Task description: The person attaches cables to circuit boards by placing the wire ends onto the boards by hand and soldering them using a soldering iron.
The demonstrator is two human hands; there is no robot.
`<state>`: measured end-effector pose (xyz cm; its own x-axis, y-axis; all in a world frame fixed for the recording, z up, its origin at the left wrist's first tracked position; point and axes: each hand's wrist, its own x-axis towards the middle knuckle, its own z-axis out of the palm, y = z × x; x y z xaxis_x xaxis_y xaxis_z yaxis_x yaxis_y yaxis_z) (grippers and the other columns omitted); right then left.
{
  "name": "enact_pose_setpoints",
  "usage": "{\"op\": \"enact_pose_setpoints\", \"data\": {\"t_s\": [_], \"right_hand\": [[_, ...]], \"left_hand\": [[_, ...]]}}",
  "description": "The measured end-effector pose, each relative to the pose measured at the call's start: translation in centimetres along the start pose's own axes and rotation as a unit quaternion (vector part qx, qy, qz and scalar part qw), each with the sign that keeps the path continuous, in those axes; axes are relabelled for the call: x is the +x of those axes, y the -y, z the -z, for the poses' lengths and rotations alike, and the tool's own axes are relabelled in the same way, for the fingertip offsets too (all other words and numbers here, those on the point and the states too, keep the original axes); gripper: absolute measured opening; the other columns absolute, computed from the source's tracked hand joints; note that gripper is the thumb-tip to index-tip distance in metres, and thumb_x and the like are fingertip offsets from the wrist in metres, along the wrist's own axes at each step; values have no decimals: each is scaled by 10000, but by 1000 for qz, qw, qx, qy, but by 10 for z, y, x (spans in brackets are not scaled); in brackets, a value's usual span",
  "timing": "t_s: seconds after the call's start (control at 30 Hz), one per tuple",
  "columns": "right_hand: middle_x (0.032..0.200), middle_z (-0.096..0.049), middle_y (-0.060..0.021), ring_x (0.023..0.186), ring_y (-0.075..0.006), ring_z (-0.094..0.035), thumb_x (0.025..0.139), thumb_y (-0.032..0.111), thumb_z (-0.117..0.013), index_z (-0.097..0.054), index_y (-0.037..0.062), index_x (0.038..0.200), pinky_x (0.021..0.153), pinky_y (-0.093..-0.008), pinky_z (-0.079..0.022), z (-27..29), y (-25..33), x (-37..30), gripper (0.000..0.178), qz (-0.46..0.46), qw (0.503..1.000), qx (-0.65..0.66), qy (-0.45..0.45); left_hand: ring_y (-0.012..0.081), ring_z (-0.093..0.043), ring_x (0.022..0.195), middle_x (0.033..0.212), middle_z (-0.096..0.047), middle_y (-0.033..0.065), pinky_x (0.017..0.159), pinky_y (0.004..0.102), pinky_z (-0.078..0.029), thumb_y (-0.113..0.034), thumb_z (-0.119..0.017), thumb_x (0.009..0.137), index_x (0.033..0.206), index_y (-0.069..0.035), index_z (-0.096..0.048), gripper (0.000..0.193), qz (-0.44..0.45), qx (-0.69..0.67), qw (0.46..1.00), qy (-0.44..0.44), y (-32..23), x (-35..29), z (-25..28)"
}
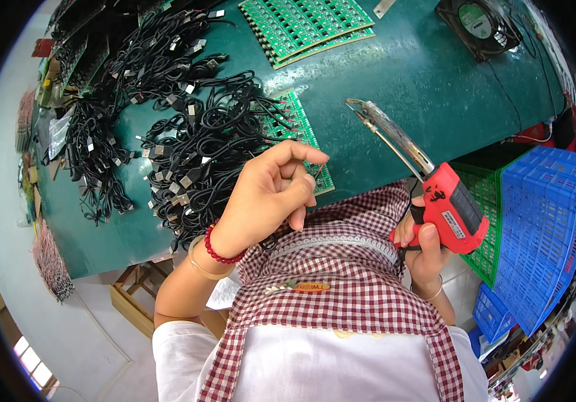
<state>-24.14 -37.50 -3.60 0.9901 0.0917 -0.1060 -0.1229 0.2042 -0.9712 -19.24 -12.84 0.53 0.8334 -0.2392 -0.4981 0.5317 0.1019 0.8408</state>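
Red plastic, glossy and blocky, forms the body of the soldering gun (452,208), its slim metal barrel and thinner side tube reaching up and left over the green tabletop (395,100). The right hand (425,244) is wrapped round its handle in a firm grip; the trigger area is partly covered by fingers. The left hand (268,191) is curled, palm turned inward, above the lower end of a green circuit panel (308,130). A thin reddish wire (320,169) shows between thumb and forefinger, though I cannot tell whether they pinch it. The panel lies on the table near its front edge, its left part buried under rubbery black cables (194,147) with squarish metal plugs; how many cables reach it is hard to make out. More green panels (301,30) are stacked flat beyond, cut off by the top of the view. A dark, square-framed fan (479,27) stands at the far right with a round green label. The gun carries a pale sticker, its print tiny, and black handwritten marks. On the checked cloth apron (341,301), an orange oval patch bears lettering.
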Motion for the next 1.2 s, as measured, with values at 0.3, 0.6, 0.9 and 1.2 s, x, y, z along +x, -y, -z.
{"op": "enact_pose_setpoints", "data": {"t_s": [0.3,0.6,0.9,1.2], "right_hand": [[740,-543,-88,633,-151,-538,891,30,-525,-402,-12,1236,597,-299,-475,-30,11,16,369,-51,999,0,5],[959,-577,-71,860,-123,-575,854,-48,-573,-385,-33,1257,739,-265,-484,-68,13,33,445,-86,994,-12,66],[913,-578,-68,801,-105,-552,829,-68,-588,-412,-16,1230,667,-235,-459,-60,12,36,440,-15,990,-68,123],[857,-585,-83,753,-127,-558,810,-60,-611,-437,1,1210,635,-253,-463,-54,13,39,441,-98,986,-9,136]], "left_hand": [[46,-533,518,747,-572,34,462,171,-426,6,-480,895,1058,19,-543,175,28,23,999,17,1,-3,-3],[35,-515,518,761,-563,23,454,162,-416,13,-495,871,1010,4,-523,142,15,-9,999,41,5,-12,-6],[28,-494,572,769,-561,14,502,158,-402,-5,-517,879,990,2,-519,112,-35,29,997,62,14,-13,-3],[144,-532,643,758,-541,60,551,261,-421,13,-611,794,829,-10,-576,55,-246,307,919,30,7,-10,-3]]}}
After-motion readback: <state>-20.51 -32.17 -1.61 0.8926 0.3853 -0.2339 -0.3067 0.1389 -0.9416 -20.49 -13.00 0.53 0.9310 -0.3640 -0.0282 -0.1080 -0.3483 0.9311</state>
